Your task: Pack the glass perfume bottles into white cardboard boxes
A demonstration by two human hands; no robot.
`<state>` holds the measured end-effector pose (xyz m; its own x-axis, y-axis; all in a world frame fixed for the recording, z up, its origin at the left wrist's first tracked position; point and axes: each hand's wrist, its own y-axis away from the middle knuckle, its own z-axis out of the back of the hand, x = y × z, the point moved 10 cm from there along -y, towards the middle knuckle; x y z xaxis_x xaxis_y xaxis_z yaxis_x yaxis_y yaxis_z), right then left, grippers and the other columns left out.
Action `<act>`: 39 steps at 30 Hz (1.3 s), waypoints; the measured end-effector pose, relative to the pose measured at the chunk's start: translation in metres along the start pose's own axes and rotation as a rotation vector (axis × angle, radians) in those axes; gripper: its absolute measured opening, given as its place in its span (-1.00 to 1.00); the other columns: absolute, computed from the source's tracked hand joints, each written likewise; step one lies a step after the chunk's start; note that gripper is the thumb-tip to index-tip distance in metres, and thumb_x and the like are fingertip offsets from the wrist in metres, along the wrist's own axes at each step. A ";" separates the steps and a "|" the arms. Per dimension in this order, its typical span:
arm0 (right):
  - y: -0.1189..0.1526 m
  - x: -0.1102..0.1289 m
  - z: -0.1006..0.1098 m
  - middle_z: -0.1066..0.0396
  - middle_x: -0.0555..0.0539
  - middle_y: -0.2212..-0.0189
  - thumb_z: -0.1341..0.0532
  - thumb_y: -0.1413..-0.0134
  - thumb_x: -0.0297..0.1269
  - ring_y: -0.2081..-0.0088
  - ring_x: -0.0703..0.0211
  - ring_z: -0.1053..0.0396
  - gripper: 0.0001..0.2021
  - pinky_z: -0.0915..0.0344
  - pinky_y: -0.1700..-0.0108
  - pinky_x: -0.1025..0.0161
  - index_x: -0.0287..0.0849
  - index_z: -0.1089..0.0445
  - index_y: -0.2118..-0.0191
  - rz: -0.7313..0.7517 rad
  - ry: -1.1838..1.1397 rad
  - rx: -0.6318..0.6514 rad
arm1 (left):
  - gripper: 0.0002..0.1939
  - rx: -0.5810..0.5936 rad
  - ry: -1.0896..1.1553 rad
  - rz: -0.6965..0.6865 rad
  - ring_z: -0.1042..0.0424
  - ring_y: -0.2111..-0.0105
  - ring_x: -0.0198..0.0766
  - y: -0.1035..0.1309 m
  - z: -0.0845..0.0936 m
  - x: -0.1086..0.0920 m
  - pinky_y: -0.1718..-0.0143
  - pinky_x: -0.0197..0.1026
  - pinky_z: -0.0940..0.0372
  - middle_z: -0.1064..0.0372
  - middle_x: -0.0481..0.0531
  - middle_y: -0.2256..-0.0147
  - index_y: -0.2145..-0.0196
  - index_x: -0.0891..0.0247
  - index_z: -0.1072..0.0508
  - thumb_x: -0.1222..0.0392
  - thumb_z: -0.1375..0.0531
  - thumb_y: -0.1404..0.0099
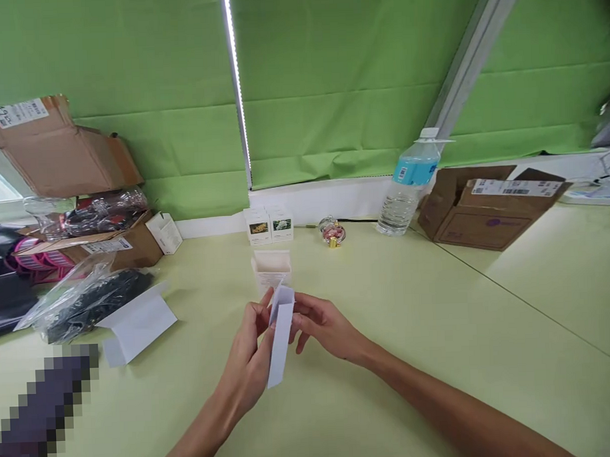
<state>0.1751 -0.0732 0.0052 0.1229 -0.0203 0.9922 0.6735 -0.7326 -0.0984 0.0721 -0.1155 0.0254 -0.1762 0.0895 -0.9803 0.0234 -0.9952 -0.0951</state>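
Note:
A folded white card with an open, box-like top end stands tilted between my hands. My left hand is closed on its left side, the thumb pressed against the near face. From the right, my right hand has its curled fingers at the card's edge; some fingertips are hidden behind it. Just beyond the card is a small white box with its top open. Farther back, two small white boxes with flower pictures stand side by side against the wall ledge.
Left lie a creased white sheet, a plastic-wrapped black item and stacked cardboard boxes. At the back are small round trinkets, a water bottle and an open cardboard box.

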 end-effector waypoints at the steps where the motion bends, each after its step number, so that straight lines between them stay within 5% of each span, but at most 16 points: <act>1: 0.000 -0.001 0.001 -0.42 -0.13 0.23 -0.16 -0.12 0.00 0.35 0.16 -0.43 -0.50 -0.45 0.42 0.20 -0.08 -0.24 -0.14 -0.003 -0.011 -0.015 | -0.71 0.027 0.024 0.026 -0.34 0.43 -0.22 0.000 -0.004 0.005 0.45 -0.21 -0.23 -0.39 0.04 0.34 0.31 0.15 -0.22 -0.14 -0.03 -0.28; 9: 0.001 -0.012 0.002 -0.36 -0.04 0.38 -0.16 -0.14 -0.04 0.45 0.20 -0.41 -0.54 -0.47 0.39 0.09 -0.10 -0.28 -0.12 -0.040 -0.122 -0.096 | -0.51 0.059 0.165 0.040 -0.37 0.44 -0.25 -0.003 -0.015 0.019 0.47 -0.19 -0.25 -0.38 0.11 0.17 0.02 0.11 -0.14 -0.27 0.08 -0.28; 13: 0.001 -0.010 0.003 -0.38 -0.04 0.40 -0.16 -0.14 -0.03 0.42 0.17 -0.43 -0.53 -0.47 0.34 0.05 -0.11 -0.28 -0.13 -0.043 -0.113 -0.112 | -0.41 0.064 0.161 0.065 -0.40 0.09 -0.13 -0.005 -0.012 0.014 0.18 -0.12 -0.33 -0.24 0.16 -0.11 -0.14 0.04 -0.04 -0.14 -0.12 -0.23; 17: 0.001 -0.007 0.004 -0.41 -0.08 0.32 -0.13 -0.17 -0.04 0.37 0.14 -0.45 -0.55 -0.47 0.28 0.03 -0.12 -0.30 -0.12 -0.050 -0.096 -0.095 | -0.40 0.037 0.152 0.051 -0.27 -0.09 -0.09 -0.009 -0.005 0.009 0.04 -0.08 -0.29 -0.24 0.16 -0.12 -0.17 0.05 -0.04 -0.05 -0.16 -0.24; 25: 0.009 0.019 -0.003 -0.44 -0.05 0.18 -0.09 -0.21 -0.11 0.31 0.19 -0.41 -0.66 -0.39 0.34 0.24 -0.03 -0.37 -0.05 0.015 0.292 -0.069 | -0.28 -0.233 -0.055 -0.031 -0.25 -0.10 -0.03 -0.007 0.022 0.010 0.06 0.00 -0.33 -0.15 0.15 -0.15 -0.20 0.03 -0.02 -0.01 -0.24 -0.16; 31: 0.015 0.032 -0.011 -0.46 0.05 0.35 -0.21 -0.09 -0.20 0.53 0.34 -0.22 -0.80 -0.21 0.49 0.36 -0.05 -0.45 0.16 0.073 0.586 -0.173 | -0.18 -0.290 -0.203 -0.023 -0.23 -0.10 -0.01 -0.003 0.027 0.011 0.09 -0.02 -0.36 -0.06 0.15 -0.17 -0.25 0.00 0.07 -0.02 -0.25 -0.14; 39: 0.016 0.026 -0.008 -0.35 0.07 0.55 -0.14 -0.14 -0.23 0.58 0.34 -0.17 -0.86 -0.13 0.53 0.37 -0.13 -0.41 0.33 0.079 0.659 -0.258 | -0.12 -0.319 -0.273 -0.060 -0.25 -0.08 -0.03 -0.001 0.023 0.009 0.07 -0.01 -0.36 -0.03 0.17 -0.17 -0.25 0.02 0.11 -0.03 -0.27 -0.11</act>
<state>0.1827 -0.0910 0.0297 -0.3570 -0.4280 0.8303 0.4768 -0.8478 -0.2320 0.0475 -0.1148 0.0203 -0.4396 0.0902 -0.8937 0.3016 -0.9224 -0.2414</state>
